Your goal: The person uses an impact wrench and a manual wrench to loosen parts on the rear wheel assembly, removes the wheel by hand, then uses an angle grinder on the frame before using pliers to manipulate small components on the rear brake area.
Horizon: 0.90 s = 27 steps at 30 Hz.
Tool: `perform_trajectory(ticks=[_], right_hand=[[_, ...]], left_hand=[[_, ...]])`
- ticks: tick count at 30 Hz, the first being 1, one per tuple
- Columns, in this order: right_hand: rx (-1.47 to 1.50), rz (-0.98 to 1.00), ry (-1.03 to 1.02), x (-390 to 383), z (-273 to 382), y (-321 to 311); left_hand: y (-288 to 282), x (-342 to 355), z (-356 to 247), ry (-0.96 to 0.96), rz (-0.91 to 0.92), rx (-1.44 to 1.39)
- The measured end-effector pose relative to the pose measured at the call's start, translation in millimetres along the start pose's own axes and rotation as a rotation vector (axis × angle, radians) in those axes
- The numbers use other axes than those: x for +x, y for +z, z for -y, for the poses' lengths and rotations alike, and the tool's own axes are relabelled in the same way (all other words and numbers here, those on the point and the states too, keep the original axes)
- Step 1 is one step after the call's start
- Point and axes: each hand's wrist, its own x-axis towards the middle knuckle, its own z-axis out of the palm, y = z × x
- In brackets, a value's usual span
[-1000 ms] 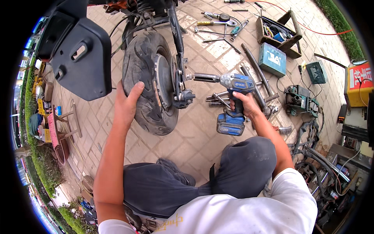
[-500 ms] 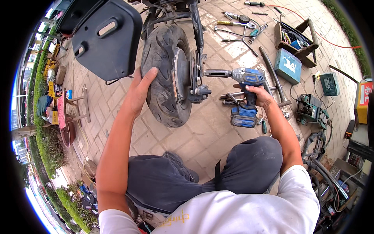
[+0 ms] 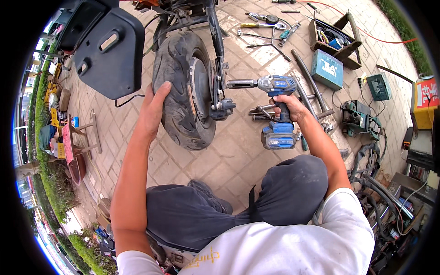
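Observation:
My left hand (image 3: 155,107) grips the black-treaded wheel (image 3: 178,82), its thumb on the tread and its fingers mostly hidden along the far side. The wheel stands beneath the vehicle frame, beside a dark frame arm (image 3: 214,32). On its right side, metal axle hardware (image 3: 223,106) sticks out. My right hand (image 3: 295,109) is wrapped round the handle of a blue and grey cordless impact wrench (image 3: 276,84), held level. A long dark socket (image 3: 242,84) on the wrench points left at the frame arm near the axle; I cannot tell whether it touches. A black plastic mudguard (image 3: 110,55) hangs left of the wheel.
Behind the wrench lie metal bars and a hammer-like tool (image 3: 316,87). Ratchets and wrenches (image 3: 270,27) are spread further back, near a wooden toolbox (image 3: 337,41) and a teal case (image 3: 327,69). A pink-topped stool (image 3: 68,142) stands at left. Machine parts crowd the right.
The whole view has shifted, so the wheel, wrench and tools appear further left. The wrench's battery end has swung slightly right relative to the wheel. Both hands keep their holds.

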Motion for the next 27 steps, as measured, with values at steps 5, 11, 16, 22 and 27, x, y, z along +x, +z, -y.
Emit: perform_trajectory(ticks=[5, 11, 16, 22, 27], right_hand=[[0.002, -0.032, 0.022, 0.8, 0.3, -2.1], [0.002, -0.038, 0.022, 0.8, -1.2, -3.8], [-0.072, -0.005, -0.032, -3.3, 1.9, -2.8], [-0.049, 0.006, -0.004, -2.8, 2.8, -7.0], [0.020, 0.013, 0.039, -1.4, -2.5, -7.9]], left_hand=[[-0.3, -0.5, 0.8, 0.014, -0.029, 0.047], [0.5, -2.3, -0.6, -0.002, -0.037, 0.043], [2.4, -2.2, -2.1, -0.010, -0.033, 0.018], [2.3, -2.1, -1.2, 0.004, -0.023, 0.006], [-1.0, 0.5, 6.2, 0.025, -0.044, 0.028]])
